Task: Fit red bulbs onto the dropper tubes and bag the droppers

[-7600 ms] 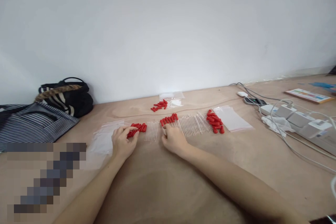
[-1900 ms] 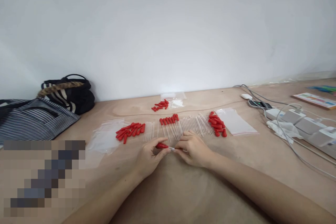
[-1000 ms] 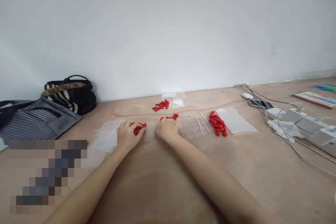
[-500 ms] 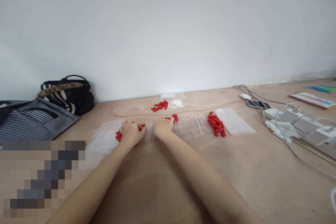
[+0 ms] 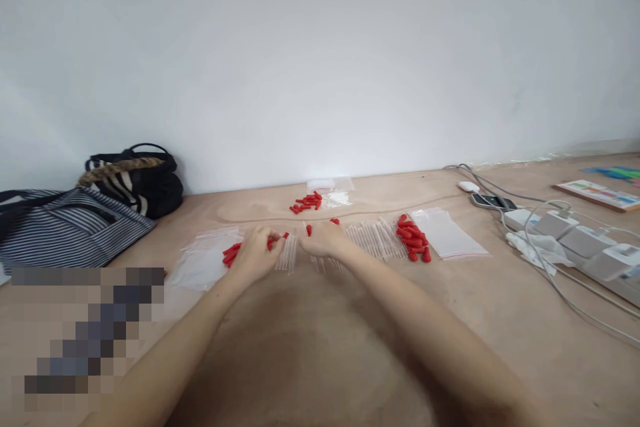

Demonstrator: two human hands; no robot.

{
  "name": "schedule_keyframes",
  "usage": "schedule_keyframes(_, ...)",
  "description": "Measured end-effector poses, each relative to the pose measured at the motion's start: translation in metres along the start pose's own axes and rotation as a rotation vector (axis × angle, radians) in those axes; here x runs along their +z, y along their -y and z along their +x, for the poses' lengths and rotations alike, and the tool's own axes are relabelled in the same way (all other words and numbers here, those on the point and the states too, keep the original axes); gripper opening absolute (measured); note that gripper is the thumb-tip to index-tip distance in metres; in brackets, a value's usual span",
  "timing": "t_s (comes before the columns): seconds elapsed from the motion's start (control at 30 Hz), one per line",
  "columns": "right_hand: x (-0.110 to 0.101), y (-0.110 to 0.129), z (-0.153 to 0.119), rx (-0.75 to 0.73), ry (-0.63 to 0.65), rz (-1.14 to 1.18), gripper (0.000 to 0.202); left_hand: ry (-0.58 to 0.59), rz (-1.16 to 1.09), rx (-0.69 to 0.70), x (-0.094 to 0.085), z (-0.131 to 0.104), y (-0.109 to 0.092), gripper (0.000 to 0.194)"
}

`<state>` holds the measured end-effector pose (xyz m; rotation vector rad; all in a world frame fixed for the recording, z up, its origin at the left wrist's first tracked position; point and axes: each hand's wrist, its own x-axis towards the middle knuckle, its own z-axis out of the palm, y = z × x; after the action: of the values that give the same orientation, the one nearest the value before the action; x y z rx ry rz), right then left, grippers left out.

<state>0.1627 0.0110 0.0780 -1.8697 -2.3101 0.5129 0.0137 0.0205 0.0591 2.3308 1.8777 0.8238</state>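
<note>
My left hand (image 5: pixel 256 253) is curled over a pile of red rubber bulbs (image 5: pixel 231 255), its thumb and fingers close together. A red piece shows just past its fingertips, but what they pinch is too small to make out. Beside it lies a small group of thin clear tubes (image 5: pixel 286 255). My right hand (image 5: pixel 324 240) rests palm down over more clear tubes, its fingers mostly hidden under the hand. One red bulb (image 5: pixel 309 231) shows by its fingers and another (image 5: pixel 335 221) just beyond its knuckles. A row of clear tubes (image 5: pixel 377 239) continues to the right.
More red bulbs (image 5: pixel 413 238) lie beside a zip bag (image 5: pixel 447 233) on the right. Clear bags (image 5: pixel 200 260) lie at left. Farther back are red bulbs (image 5: pixel 306 201) and tubes (image 5: pixel 337 199). Striped bags (image 5: pixel 75 227) stand left; a power strip with chargers (image 5: pixel 585 237) sits right.
My right hand has shifted right, uncovering more tubes and a red bulb between the hands. My left hand has moved slightly right, with its fingers drawn together.
</note>
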Motion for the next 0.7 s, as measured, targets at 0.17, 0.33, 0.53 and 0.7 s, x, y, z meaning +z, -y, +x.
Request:
schedule_keyframes(0.17, 0.0, -0.057, -0.051, -0.294, -0.022, 0.008, 0.019, 0.124, -0.029, 0.396, -0.001, -0.055, -0.018, 0.016)
schedule_keyframes(0.33, 0.013, -0.095, -0.086, -0.45, -0.045, -0.131, 0.005, 0.231, -0.112, 0.553, 0.009, -0.082, -0.028, 0.012)
schedule_keyframes(0.53, 0.015, -0.108, -0.085, -0.469, -0.076, -0.082, 0.003, 0.315, -0.268, 0.404, 0.015, -0.078, -0.038, 0.008)
schedule_keyframes(0.7, 0.028, -0.106, -0.081, -0.462, -0.118, 0.064, 0.02, 0.325, -0.324, 0.307, 0.019, -0.082, -0.039, 0.014)
